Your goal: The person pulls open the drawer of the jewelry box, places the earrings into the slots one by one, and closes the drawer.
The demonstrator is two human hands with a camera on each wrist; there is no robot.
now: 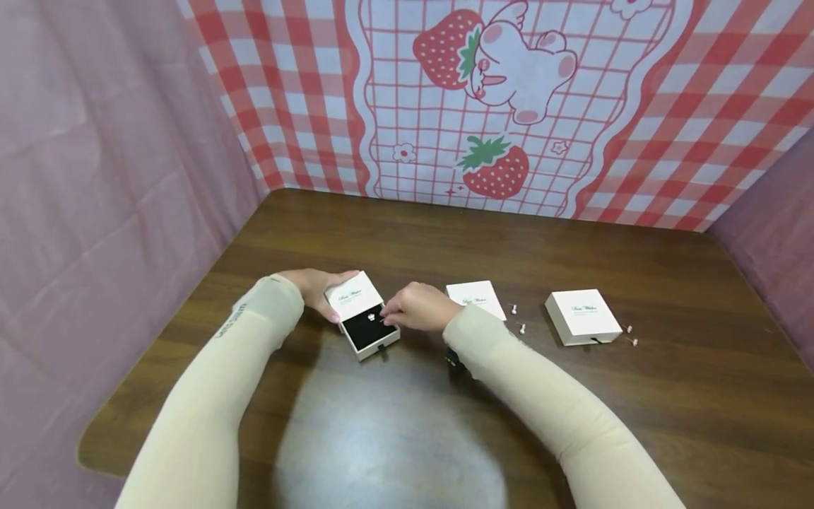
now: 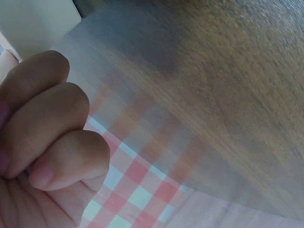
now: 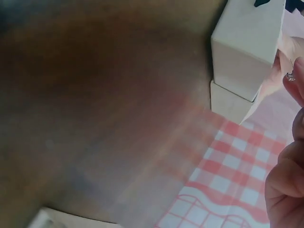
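A small white slide-out jewelry box [image 1: 353,295] with printed lettering sits at the left, its black-lined drawer [image 1: 365,331] pulled out toward me. My left hand [image 1: 316,290] grips the box's outer sleeve from the left, thumb along the near side. One small pale earring [image 1: 372,317] shows on the black lining. Over the drawer's right side, my right hand [image 1: 416,307] pinches a tiny stud earring [image 3: 290,76] with a sparkling stone, visible in the right wrist view. Curled fingers [image 2: 52,118] fill the left part of the left wrist view, with a pale box corner above them.
Another white box [image 1: 478,297] stands behind my right wrist, partly hidden, with two small pearl-like earrings [image 1: 522,329] beside it. Farther right stands a third white box [image 1: 584,317], with two more earrings [image 1: 629,329] near it. A checked strawberry cloth [image 1: 305,99] hangs behind the wooden table [image 1: 407,240].
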